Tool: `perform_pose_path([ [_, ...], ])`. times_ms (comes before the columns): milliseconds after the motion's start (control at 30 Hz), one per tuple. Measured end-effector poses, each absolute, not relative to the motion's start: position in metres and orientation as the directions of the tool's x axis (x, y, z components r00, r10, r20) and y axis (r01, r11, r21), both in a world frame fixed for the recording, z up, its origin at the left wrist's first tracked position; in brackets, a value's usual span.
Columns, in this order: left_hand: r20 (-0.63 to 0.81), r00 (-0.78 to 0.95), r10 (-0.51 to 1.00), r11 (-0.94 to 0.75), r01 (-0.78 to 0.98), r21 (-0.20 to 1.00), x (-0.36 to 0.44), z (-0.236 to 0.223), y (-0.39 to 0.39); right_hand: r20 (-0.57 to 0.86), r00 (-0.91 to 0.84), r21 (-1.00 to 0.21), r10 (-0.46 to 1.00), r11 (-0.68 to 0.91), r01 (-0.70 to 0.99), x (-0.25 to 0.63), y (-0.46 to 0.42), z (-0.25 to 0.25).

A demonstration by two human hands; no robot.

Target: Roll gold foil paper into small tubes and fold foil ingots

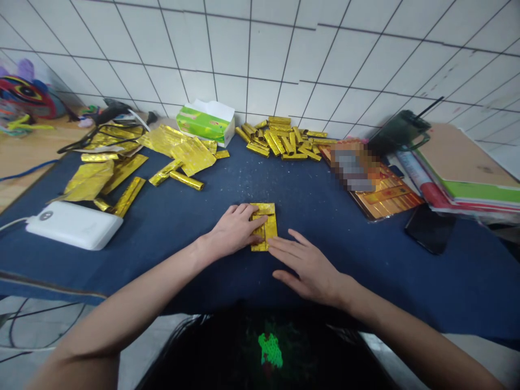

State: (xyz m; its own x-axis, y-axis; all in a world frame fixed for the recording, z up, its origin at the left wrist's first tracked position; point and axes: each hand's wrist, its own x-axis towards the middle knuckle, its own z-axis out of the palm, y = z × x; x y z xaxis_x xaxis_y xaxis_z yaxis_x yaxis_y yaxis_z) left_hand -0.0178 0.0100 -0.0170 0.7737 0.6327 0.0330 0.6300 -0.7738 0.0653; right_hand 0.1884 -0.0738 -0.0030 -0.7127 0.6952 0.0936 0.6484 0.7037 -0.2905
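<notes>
A folded sheet of gold foil paper (264, 227) lies flat on the blue tablecloth (357, 271) in the middle of the view. My left hand (233, 230) presses on its left side, with the fingers lying across it. My right hand (304, 268) rests on the cloth, fingers spread, its fingertips at the sheet's right edge. Further back stands a heap of rolled gold foil tubes (280, 140). Loose gold foil sheets (97, 179) lie at the back left, with one rolled tube (187, 180) nearby.
A white power bank (73, 225) with a cable lies at the left. A green tissue box (206, 123) stands against the tiled wall (260, 54). At the right are a black phone (429, 227), a stack of folders (467, 173) and a pixelated packet (355, 165).
</notes>
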Motion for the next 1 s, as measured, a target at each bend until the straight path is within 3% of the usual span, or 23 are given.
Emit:
perform_pose_path([
  [233, 0.012, 0.780, 0.626, -0.777, 0.622, 0.097, -0.019, -0.013, 0.011, 0.005, -0.725, -0.198, 0.689, 0.711, 0.674, 0.180, -0.062, -0.018],
  [433, -0.005, 0.783, 0.621, -0.779, 0.619, 0.103, -0.020, -0.013, 0.013, -0.061, -0.749, -0.199, 0.660, 0.727, 0.657, 0.182, -0.075, -0.016],
  [533, -0.011, 0.784, 0.620, -0.779, 0.618, 0.105, -0.020, -0.013, 0.012, -0.032, -0.758, -0.214, 0.651, 0.736, 0.642, 0.182, -0.079, -0.016],
  [733, -0.025, 0.784, 0.621, -0.776, 0.619, 0.120, -0.022, -0.012, 0.012, 0.163, -0.762, -0.213, 0.626, 0.777, 0.593, 0.178, -0.063, -0.024],
  [1000, -0.078, 0.819, 0.568, -0.802, 0.572, 0.170, -0.026, -0.009, 0.012, 0.182, -0.772, -0.207, 0.609, 0.791, 0.575, 0.171, -0.050, -0.021],
])
